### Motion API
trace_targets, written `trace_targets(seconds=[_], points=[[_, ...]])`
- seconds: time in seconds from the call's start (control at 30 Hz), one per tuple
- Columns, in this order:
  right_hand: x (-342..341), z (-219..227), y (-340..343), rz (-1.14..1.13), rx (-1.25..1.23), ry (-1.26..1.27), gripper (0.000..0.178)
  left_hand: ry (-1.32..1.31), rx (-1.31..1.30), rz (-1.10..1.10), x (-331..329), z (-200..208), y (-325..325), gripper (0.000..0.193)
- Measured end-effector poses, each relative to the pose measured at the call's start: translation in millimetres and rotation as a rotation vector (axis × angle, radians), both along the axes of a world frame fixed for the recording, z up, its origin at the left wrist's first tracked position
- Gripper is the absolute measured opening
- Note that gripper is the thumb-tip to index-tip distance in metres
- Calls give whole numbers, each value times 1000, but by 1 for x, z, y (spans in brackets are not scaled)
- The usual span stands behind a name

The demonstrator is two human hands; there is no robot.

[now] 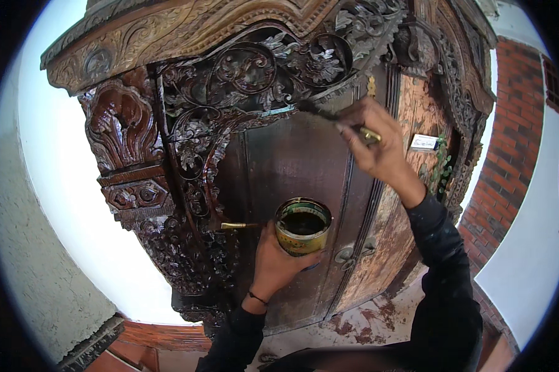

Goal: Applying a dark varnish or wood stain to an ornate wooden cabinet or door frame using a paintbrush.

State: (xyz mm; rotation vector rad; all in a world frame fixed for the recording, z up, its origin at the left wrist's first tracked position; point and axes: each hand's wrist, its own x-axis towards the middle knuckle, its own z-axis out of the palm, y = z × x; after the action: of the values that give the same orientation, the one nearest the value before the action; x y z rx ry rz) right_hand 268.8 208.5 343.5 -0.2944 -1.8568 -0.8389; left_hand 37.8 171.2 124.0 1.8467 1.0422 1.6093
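Note:
My left hand (273, 257) is wrapped round a round yellow-gold tin (301, 243), open at the top, with dark liquid inside and green smears on its inner wall. It is held in front of a dark brown wooden door (286, 161). Up and to the right, my right hand (379, 139) grips a paintbrush (323, 112). Its dark bristles are at the lower edge of the glossy carved openwork (242, 71); I cannot tell whether they touch. Just left of the left hand shows a thin gold-coloured piece (237, 225), its kind unclear.
A lighter carved cornice (192, 31) overhangs the top. At left stands a carved bracket (127, 133). The right door panel (379, 266) looks pale and bare, with ring handles (344, 254) beside it. A white card (424, 142) sits further right. The floor (379, 322) has reddish-brown stains.

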Motion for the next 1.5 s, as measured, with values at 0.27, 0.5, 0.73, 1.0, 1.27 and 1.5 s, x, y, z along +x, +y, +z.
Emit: trace_targets(seconds=[0.27, 0.5, 0.73, 1.0, 1.27, 1.5], points=[[5, -70, 27, 705, -287, 482, 14, -62, 25, 154, 18, -12, -11, 92], [10, -124, 84, 1386, -709, 1160, 19, -133, -5, 260, 25, -17, -46, 94], [18, -145, 114, 1556, -930, 1251, 17, -212, -46, 468, 42, -29, -85, 98], [37, -233, 89, 1714, -1178, 1189, 15, -243, -56, 692, 71, -71, -124, 94], [87, -307, 66, 1657, -1319, 1198, 21, -394, -72, 748, 100, -117, -139, 96], [125, -316, 68, 1464, -1317, 1258, 26, -406, -152, 682, 106, -129, -137, 94]])
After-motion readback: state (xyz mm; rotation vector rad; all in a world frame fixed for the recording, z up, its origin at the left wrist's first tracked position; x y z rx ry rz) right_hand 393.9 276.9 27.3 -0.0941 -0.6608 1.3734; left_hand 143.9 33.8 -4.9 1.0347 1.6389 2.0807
